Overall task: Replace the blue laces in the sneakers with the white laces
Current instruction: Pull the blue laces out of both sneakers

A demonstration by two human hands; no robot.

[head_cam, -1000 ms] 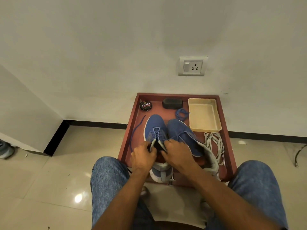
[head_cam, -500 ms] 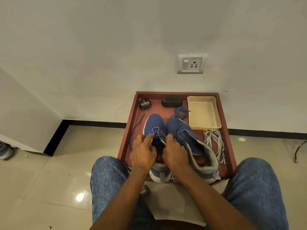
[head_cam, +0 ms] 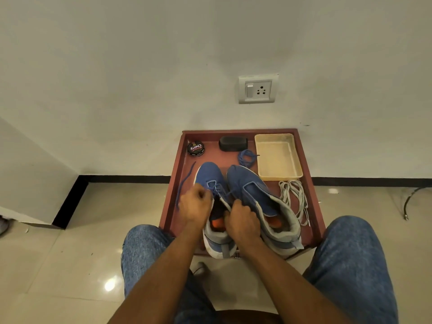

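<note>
Sneakers sit side by side on the red-brown tabletop [head_cam: 315, 206], the left sneaker [head_cam: 210, 176] still threaded with its blue lace [head_cam: 216, 187] while the right sneaker [head_cam: 250, 188] shows bare eyelets. Left hand [head_cam: 195, 204] is curled in a grip beside the lacing, seemingly pinching the lace, and right hand [head_cam: 243, 224] grips the left sneaker's tongue and collar. White laces [head_cam: 293, 197] lie just right of the pair, a loose blue lace [head_cam: 246, 157] coiled near the cream tray [head_cam: 278, 157].

A polish tin [head_cam: 196, 148], black brush [head_cam: 233, 143] and cream tray [head_cam: 278, 157] sit below a wall socket [head_cam: 257, 89].
</note>
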